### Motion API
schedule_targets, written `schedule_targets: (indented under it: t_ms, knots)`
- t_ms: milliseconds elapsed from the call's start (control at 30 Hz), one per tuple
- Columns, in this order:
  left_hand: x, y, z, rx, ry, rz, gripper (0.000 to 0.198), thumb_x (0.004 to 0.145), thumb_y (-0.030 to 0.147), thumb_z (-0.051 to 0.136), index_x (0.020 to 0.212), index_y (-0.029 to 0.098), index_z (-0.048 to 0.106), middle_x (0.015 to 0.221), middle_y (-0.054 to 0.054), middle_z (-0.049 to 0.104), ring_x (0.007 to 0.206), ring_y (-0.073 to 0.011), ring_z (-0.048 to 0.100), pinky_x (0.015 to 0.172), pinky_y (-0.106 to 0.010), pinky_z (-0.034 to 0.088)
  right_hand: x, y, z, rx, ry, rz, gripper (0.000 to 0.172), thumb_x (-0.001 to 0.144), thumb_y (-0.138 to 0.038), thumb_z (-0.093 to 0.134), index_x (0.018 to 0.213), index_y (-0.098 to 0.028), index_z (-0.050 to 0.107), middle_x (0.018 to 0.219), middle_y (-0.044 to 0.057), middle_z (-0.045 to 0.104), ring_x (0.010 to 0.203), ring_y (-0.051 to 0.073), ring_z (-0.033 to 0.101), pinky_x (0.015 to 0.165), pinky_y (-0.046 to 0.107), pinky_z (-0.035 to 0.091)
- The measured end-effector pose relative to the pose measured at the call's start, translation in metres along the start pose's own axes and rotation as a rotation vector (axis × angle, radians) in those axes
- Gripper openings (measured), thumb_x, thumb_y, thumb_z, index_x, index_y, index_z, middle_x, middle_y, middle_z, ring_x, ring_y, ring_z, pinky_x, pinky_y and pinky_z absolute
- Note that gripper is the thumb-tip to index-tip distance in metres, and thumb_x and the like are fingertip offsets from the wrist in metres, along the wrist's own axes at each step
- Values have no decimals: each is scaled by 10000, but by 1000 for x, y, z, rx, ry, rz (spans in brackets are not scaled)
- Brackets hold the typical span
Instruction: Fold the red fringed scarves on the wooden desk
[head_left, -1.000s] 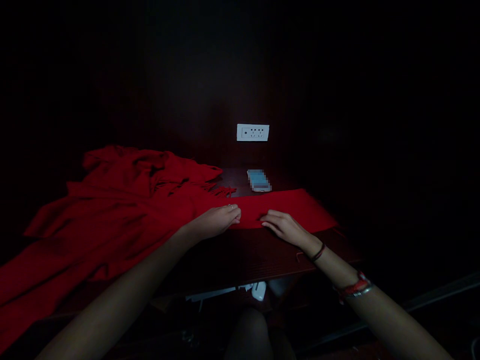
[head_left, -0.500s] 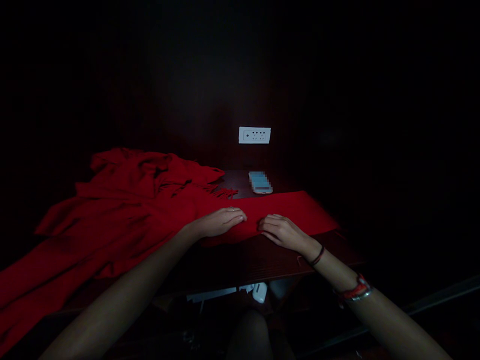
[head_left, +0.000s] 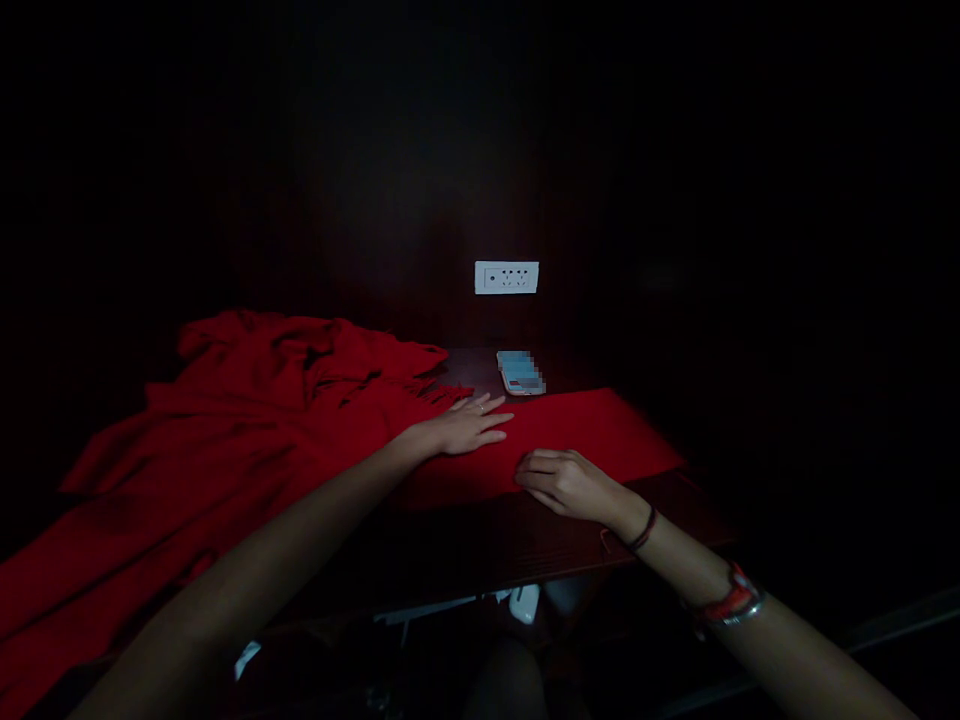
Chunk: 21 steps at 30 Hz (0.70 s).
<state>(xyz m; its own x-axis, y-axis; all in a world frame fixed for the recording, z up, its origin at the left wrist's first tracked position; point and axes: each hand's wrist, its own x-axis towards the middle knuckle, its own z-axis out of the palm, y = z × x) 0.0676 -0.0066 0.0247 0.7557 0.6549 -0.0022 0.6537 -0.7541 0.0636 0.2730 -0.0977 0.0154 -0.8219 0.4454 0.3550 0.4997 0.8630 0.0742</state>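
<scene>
A red fringed scarf [head_left: 592, 430] spreads over the dark table, flat on the right and heaped in loose folds on the left. My left hand [head_left: 469, 425] lies palm down on the flat part, fingers stretched and spread, with a ring on one finger. Closer to me, my right hand [head_left: 559, 482] has its fingers curled together at the scarf's near edge, seemingly pinching the cloth; the fingertips are partly hidden. Tassels [head_left: 450, 393] show just beyond my left hand.
A phone [head_left: 519, 372] with a blurred screen lies behind the scarf. On the dark wall above is a white socket plate [head_left: 507, 278]. Below the table's front edge [head_left: 517, 580] sits a small white case [head_left: 524, 603]. Much of the surroundings is too dark to make out.
My left hand has moved slightly away from me, and its fingers have spread from being held together. My right hand stays curled at the near edge. The view has tilted up slightly.
</scene>
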Motion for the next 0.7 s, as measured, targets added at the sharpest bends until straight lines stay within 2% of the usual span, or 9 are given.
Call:
schedule_targets:
  t_ms: [100,200,333,400,500,567,633,700]
  knots:
    - [3,-1,12,-5,-15,85,432,855,399,228,1267,272,214,1351,-36,161,1222,-220,108,951,-441,134,0,0,-1,3,-32,10,227,824,-175,341,885,-157,559,823,64,565,821,138,497,706,257,404]
    - [-1,-4,16,-5,79,121,397,865,335,236,1253,251,254,1335,-47,214,1206,-188,180,954,-396,168,0,0,0,15,-29,27,227,825,-177,344,862,-153,567,803,66,571,797,136,505,704,258,404]
    - [-25,16,2,-5,234,166,320,851,304,297,1118,197,439,1196,-66,399,1082,-155,368,919,-295,252,0,2,2,46,13,90,230,829,-208,350,863,-158,572,804,66,584,775,136,520,700,260,407]
    - [-45,31,-6,-33,239,177,309,842,340,310,1073,198,459,1081,-54,469,972,-141,448,846,-258,326,1,4,3,93,57,136,236,833,-221,346,891,-162,567,818,60,594,775,133,531,706,257,410]
    - [-71,42,-12,27,151,154,426,762,418,435,1131,211,393,1087,-58,467,969,-192,455,787,-288,367,2,7,3,182,134,217,231,833,-240,355,924,-170,555,859,49,605,785,124,546,723,244,412]
    - [-78,40,-15,72,120,119,450,770,322,439,1193,227,319,1142,-62,444,1019,-209,428,799,-307,360,2,9,2,230,160,271,222,829,-251,365,922,-177,552,874,41,608,787,119,553,723,234,412]
    - [-78,33,-17,48,123,92,490,787,194,391,1245,250,227,1179,-53,425,1042,-186,417,821,-296,346,2,13,1,261,166,315,210,824,-254,377,903,-178,556,864,34,613,777,117,558,711,227,411]
    - [-75,26,-18,-42,132,61,536,794,159,374,1272,259,155,1138,-43,463,996,-156,453,810,-266,354,4,17,-2,285,165,351,196,816,-250,394,879,-173,563,841,30,617,760,114,560,695,221,408]
